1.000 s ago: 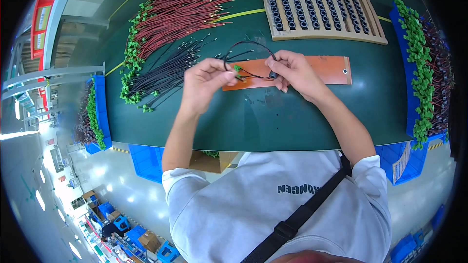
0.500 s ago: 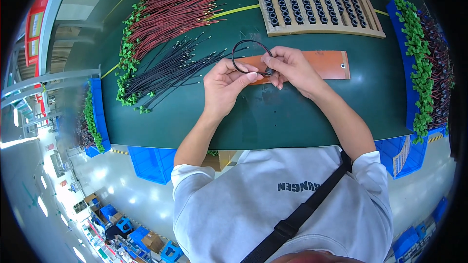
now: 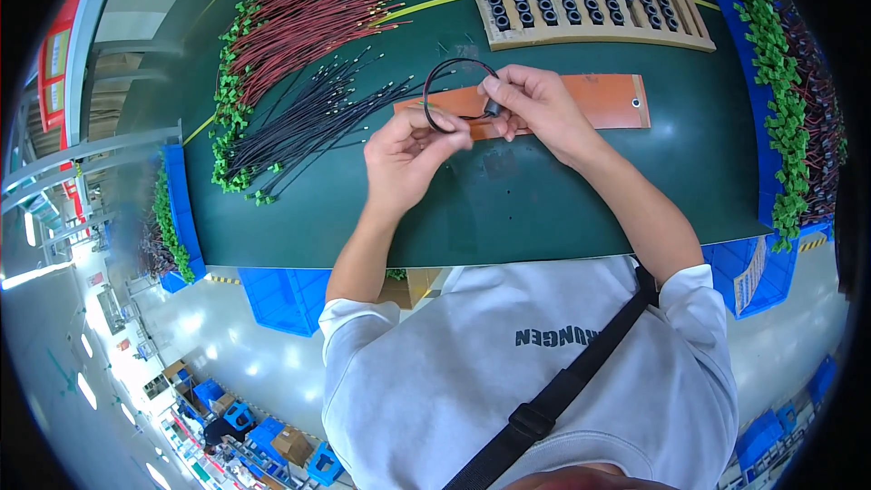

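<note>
Over the green table, a thin red-and-black wire bends in a loop between my two hands. My left hand is closed, with the wire at its finger and thumb tips, which are slightly blurred. Pinched in my right hand is a small black cylindrical core, with the wire running to it. The right fingertips are partly hidden behind the core and thumb. Beneath both hands lies a long orange strip with a small hole near its right end.
Red wires and black wires with green connectors are heaped at the left. A cardboard tray holds rows of black cores at the back. Blue bins of green-ended wires stand at the right and left edges.
The left hand has shifted slightly left, away from the core, its fingertips drawing back along the wire. The right hand still holds the core. The whole view has tilted slightly.
</note>
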`<move>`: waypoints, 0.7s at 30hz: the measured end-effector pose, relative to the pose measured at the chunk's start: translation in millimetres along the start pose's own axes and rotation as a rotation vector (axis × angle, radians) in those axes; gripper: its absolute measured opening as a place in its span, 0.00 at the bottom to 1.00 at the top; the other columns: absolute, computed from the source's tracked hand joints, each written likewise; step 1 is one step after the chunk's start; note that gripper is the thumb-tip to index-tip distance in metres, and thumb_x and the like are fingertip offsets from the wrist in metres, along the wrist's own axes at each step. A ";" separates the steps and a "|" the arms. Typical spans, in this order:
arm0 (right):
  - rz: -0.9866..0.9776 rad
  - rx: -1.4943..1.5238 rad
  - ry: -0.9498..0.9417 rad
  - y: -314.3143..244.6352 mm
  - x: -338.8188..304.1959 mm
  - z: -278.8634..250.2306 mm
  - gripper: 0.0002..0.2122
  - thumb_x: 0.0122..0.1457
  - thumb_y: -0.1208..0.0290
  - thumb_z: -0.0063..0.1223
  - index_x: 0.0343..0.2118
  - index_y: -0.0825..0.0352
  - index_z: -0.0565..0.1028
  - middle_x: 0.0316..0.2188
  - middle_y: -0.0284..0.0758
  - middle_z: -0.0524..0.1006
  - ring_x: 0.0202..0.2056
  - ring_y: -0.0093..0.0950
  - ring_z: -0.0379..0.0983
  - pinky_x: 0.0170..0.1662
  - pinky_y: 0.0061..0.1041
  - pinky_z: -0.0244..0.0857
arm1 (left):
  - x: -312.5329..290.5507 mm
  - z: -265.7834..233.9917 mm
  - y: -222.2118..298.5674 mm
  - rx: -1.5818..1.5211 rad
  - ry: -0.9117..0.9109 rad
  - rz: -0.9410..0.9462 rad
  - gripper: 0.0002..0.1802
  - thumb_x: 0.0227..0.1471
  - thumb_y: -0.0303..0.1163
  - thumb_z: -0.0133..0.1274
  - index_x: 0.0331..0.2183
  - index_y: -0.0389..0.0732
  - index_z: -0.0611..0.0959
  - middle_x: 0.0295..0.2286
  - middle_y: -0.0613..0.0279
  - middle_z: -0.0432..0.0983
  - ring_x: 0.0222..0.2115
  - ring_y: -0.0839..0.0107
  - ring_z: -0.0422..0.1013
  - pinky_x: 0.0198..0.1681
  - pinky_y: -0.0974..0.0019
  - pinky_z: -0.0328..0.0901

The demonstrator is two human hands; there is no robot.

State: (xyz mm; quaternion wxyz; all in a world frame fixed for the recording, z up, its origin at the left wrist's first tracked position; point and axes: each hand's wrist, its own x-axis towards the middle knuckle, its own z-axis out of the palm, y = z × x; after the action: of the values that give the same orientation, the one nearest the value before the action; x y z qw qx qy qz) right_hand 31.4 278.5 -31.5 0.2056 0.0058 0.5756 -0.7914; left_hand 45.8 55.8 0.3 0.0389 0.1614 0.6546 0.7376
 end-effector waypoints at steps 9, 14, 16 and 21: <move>-0.104 0.027 0.028 4.4 -3.1 3.4 0.12 0.70 0.62 0.52 0.42 0.67 0.77 0.32 0.26 0.79 0.29 0.14 0.75 0.33 0.17 0.73 | 7.9 -41.9 23.0 0.328 -0.344 -0.022 0.08 0.48 0.19 0.67 0.32 0.34 0.83 0.30 0.62 0.80 0.30 0.75 0.76 0.36 0.71 0.70; -0.162 0.067 0.047 8.0 -4.9 5.0 0.12 0.71 0.64 0.49 0.46 0.68 0.77 0.35 0.28 0.80 0.31 0.14 0.75 0.34 0.17 0.72 | 11.4 -62.0 35.8 0.453 -0.375 0.000 0.05 0.53 0.22 0.63 0.31 0.34 0.83 0.29 0.63 0.80 0.28 0.77 0.74 0.34 0.73 0.68; -0.205 0.056 0.034 11.7 -3.5 0.2 0.11 0.72 0.65 0.47 0.45 0.68 0.76 0.35 0.29 0.80 0.32 0.15 0.74 0.36 0.17 0.72 | 10.3 -80.8 35.9 0.325 -0.492 -0.441 0.09 0.62 0.28 0.55 0.31 0.33 0.82 0.25 0.64 0.79 0.26 0.78 0.71 0.34 0.72 0.66; -0.256 0.043 -0.027 12.4 -0.8 -0.3 0.11 0.73 0.68 0.43 0.46 0.69 0.75 0.37 0.31 0.80 0.34 0.16 0.72 0.41 0.19 0.70 | 15.2 -65.0 -8.1 0.182 0.117 -0.058 0.12 0.64 0.34 0.54 0.38 0.34 0.81 0.28 0.61 0.77 0.28 0.75 0.69 0.36 0.71 0.65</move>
State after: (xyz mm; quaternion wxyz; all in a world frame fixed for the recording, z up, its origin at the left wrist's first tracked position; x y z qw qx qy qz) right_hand 36.2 275.9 -42.7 0.1106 -0.0740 0.5517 -0.8233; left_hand 11.4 -1.0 -10.7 0.0072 0.1018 0.7243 0.6819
